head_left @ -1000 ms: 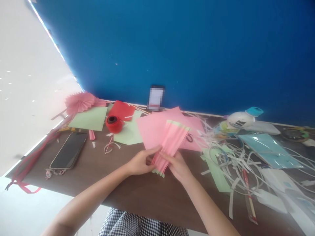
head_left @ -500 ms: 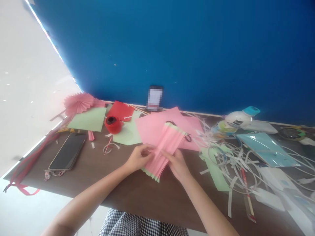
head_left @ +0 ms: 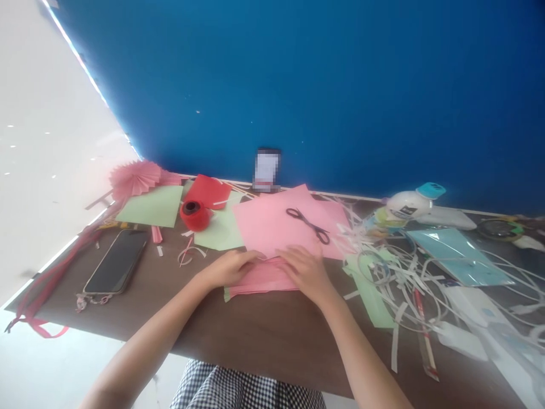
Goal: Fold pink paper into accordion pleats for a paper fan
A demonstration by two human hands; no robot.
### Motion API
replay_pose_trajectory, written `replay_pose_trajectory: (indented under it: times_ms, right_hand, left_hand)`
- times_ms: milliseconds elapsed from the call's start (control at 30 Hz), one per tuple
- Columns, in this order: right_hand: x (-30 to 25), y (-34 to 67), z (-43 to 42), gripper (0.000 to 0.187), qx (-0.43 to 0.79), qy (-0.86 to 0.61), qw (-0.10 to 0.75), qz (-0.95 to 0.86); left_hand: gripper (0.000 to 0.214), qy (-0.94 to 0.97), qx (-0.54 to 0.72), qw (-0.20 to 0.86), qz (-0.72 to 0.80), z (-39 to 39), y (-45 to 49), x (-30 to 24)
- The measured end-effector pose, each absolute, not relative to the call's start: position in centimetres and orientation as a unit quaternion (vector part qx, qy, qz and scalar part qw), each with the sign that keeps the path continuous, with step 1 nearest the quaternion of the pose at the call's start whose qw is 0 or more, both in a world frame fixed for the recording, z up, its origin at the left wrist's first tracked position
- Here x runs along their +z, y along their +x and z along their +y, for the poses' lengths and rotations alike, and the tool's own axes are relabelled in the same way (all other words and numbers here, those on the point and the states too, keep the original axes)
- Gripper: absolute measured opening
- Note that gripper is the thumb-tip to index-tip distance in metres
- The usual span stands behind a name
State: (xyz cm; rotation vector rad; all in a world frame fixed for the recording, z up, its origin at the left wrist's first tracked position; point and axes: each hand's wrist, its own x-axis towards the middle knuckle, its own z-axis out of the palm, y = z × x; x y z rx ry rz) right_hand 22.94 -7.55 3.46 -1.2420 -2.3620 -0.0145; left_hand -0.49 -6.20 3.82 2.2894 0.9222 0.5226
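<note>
A pleated pink paper strip (head_left: 261, 279) with a pale green edge lies flat on the brown table (head_left: 255, 341). My left hand (head_left: 227, 266) presses on its left part, fingers bent over the top edge. At the strip's right end rests my right hand (head_left: 304, 268), fingers spread flat on the paper. Just behind them lie pink sheets (head_left: 272, 221) with black scissors (head_left: 309, 222) on top.
A phone (head_left: 116, 261) lies at the left, a red ribbon roll (head_left: 195, 215) and green sheets (head_left: 153, 205) behind it, a pink paper fan (head_left: 134, 177) at the far left. White paper strips (head_left: 404, 272), a glue bottle (head_left: 411, 204) and a blue packet (head_left: 457, 255) crowd the right.
The pleated paper was held up and tilted between both hands; now it has been laid flat on the table and both hands press down on it. The scissors are now uncovered.
</note>
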Motion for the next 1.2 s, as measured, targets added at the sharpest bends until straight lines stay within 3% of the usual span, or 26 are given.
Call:
replay_pose_trajectory:
  times_ms: [200,367,500,667,1200]
  right_hand:
    - [3.2,22.9,-7.4,0.021,0.086,-0.432,0.245,-0.864]
    - [3.0,23.3,-7.2,0.021,0.121,-0.426,0.229,-0.867]
    - [2.7,23.8,-7.3,0.025,0.155,-0.417,0.224,-0.867]
    - [2.4,24.0,-7.6,0.013,0.185,-0.435,0.245,-0.847]
    - [2.0,23.7,-7.4,0.025,0.176,-0.448,0.241,-0.843]
  left_hand:
    - [0.020,0.886,0.184,0.242,0.351,-5.5,-1.1,3.7]
    - [0.024,0.906,0.173,0.206,0.327,-5.0,-1.9,3.4]
    - [0.027,0.908,0.183,0.220,0.306,-4.9,-2.3,3.3]
    - [0.019,0.901,0.191,0.246,0.301,-4.8,-2.7,2.9]
    - [0.016,0.874,0.224,0.258,0.346,-4.3,-3.1,2.3]
